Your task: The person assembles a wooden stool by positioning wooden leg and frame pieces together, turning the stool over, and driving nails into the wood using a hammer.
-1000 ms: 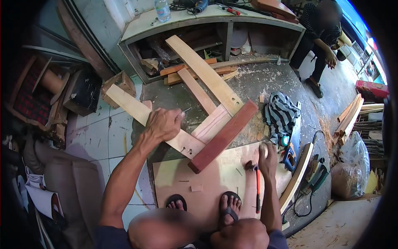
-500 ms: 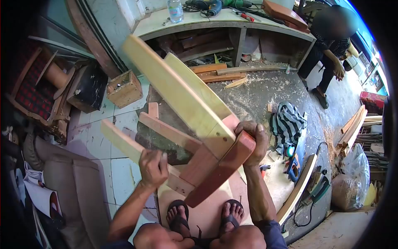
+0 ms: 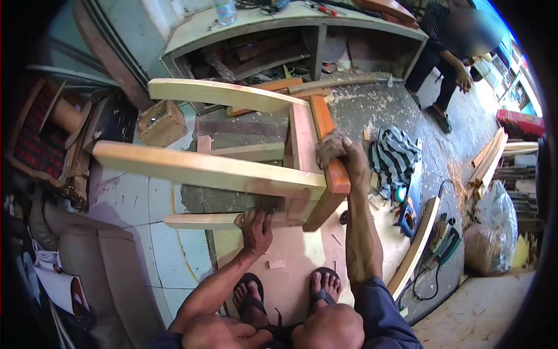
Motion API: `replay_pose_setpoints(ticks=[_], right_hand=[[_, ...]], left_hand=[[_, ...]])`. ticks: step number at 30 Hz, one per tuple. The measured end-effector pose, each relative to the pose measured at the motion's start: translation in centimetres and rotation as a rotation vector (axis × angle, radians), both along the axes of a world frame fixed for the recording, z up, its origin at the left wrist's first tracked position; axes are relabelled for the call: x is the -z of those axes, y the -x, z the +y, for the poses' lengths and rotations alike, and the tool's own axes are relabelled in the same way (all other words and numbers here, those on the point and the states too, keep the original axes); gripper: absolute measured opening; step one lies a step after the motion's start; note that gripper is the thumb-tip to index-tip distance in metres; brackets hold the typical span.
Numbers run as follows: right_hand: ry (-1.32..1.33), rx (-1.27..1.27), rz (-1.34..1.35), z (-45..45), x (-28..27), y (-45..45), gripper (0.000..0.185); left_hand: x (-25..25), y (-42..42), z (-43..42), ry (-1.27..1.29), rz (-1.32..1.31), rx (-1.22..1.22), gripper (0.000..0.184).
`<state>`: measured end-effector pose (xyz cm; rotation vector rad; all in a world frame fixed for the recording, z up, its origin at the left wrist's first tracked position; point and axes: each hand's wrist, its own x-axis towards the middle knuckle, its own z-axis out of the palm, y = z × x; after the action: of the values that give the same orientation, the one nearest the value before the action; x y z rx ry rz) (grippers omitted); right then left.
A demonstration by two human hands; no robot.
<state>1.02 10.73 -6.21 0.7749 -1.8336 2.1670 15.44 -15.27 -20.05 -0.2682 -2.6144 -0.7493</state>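
Note:
A wooden stool [image 3: 215, 166] is held on its side in front of me, its pale legs pointing left. Its reddish-brown top [image 3: 326, 198] faces right. My left hand [image 3: 257, 231] is closed around the nearest leg, close to where it meets the frame. With fingers curled over the edge of the top, my right hand [image 3: 344, 152] grips the stool from the right. Part of the far leg is hidden behind the nearer ones. Below lies a light board [image 3: 290, 256], with a small wood offcut [image 3: 276, 264] on it between my feet.
A workbench [image 3: 244, 27] stands at the back, with wood strips [image 3: 279, 87] before it. To the right are a striped cloth [image 3: 397, 154], a handsaw [image 3: 410, 216], a green power tool [image 3: 444, 250] and a curved wood piece [image 3: 415, 250]. A person [image 3: 444, 64] sits at back right.
The stool has turned, its raised legs swinging down and left until they point left nearly level. Both hands have kept hold of it, the left moving right and the right shifting slightly left and up.

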Motion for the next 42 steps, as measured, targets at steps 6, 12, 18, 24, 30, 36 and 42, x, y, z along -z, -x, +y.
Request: replay_pose_setpoints(ticks=[6,12,18,24,30,36,42], right_hand=[[-0.111,0.103,-0.08,-0.3,3.5,-1.3,0.048],[-0.1,0.303,0.012,0.0,4.0,-2.7,0.041],[-0.157,0.68,-0.414,4.9,9.4,-12.2,0.038],[-0.635,0.918,-0.692,8.3,16.6,-25.9,0.026],[-0.88,0.969,-0.627,6.4,17.9,-32.9,0.034],[-0.926,0.842,-0.808,7.7,18.8,-32.7,0.031],[-0.421,0.86,-1.032,6.8,15.1,-31.7,0.013]], left_hand=[[4.3,2.4,-1.0,-0.076,-0.085,0.1,0.022],[-4.8,-2.0,1.4,-0.65,-0.756,0.156,0.025],[-11.3,-2.7,1.7,-1.502,-1.036,0.359,0.023],[-12.4,-1.9,0.8,-1.502,-1.121,0.405,0.02],[-17.3,0.1,3.8,-0.782,-0.641,0.327,0.02],[-17.5,6.1,5.7,-0.434,-0.304,0.359,0.014],[-16.9,6.1,6.2,-0.305,-0.27,0.359,0.013]])
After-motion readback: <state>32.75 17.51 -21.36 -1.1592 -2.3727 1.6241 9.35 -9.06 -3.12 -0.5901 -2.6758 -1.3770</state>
